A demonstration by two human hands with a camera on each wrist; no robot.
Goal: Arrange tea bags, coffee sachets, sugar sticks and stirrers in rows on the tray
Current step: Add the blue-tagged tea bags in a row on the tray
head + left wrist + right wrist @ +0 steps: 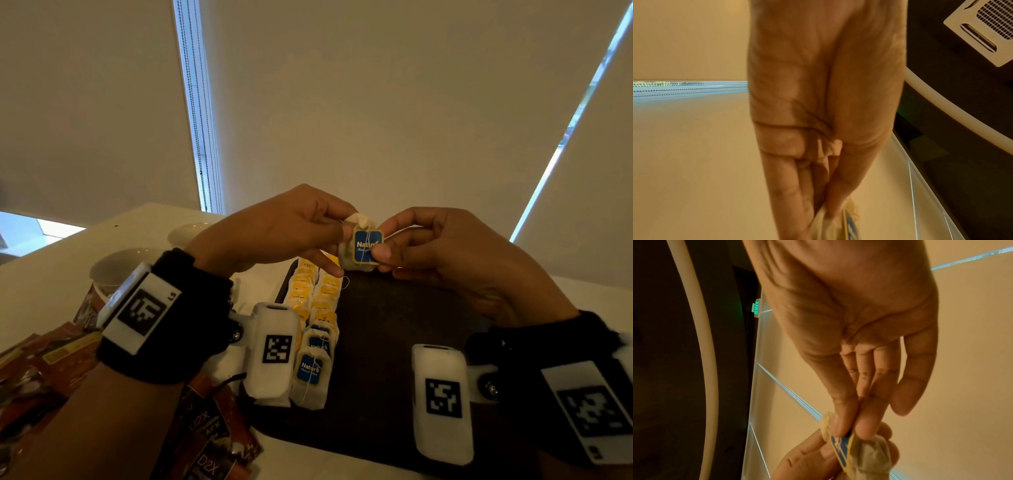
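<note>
Both hands hold one tea bag (363,247) with a blue tag up in the air above the far end of the dark tray (387,335). My left hand (329,236) pinches the bag's left edge; my right hand (385,246) pinches its right side and tag. The wrist views show the same pinch on the tea bag (865,451) and on its paper (824,225). On the tray's left side lie two rows of tea bags, yellow-tagged ones (315,291) farther off and blue-tagged ones (310,371) nearer.
Brown coffee sachets (212,442) lie scattered on the white table at lower left, more sachets (44,359) at far left. Two white cups (120,267) stand behind my left wrist. The tray's middle and right are bare dark surface.
</note>
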